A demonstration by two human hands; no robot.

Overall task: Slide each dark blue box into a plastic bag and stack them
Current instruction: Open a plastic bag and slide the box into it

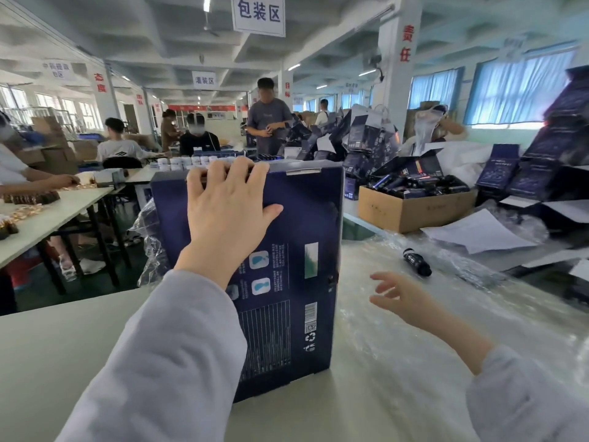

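A dark blue box (296, 250) stands upright on the white table (63, 346), its printed back facing me. My left hand (226, 212) holds it from above, fingers hooked over the top edge and thumb against the back panel. My right hand (401, 298) hovers to the right of the box with fingers loosely spread, holding nothing, just over a pile of clear plastic bags (446, 314) spread on the table. More crumpled clear plastic (149, 237) shows behind the box's left side.
A small dark bottle (417, 261) lies on the plastic. A cardboard carton (414, 208) of dark bottles stands behind, with white paper sheets (478, 232) and heaps of dark blue boxes (548, 154) at right. Other people work at tables (47, 218) to the left and behind.
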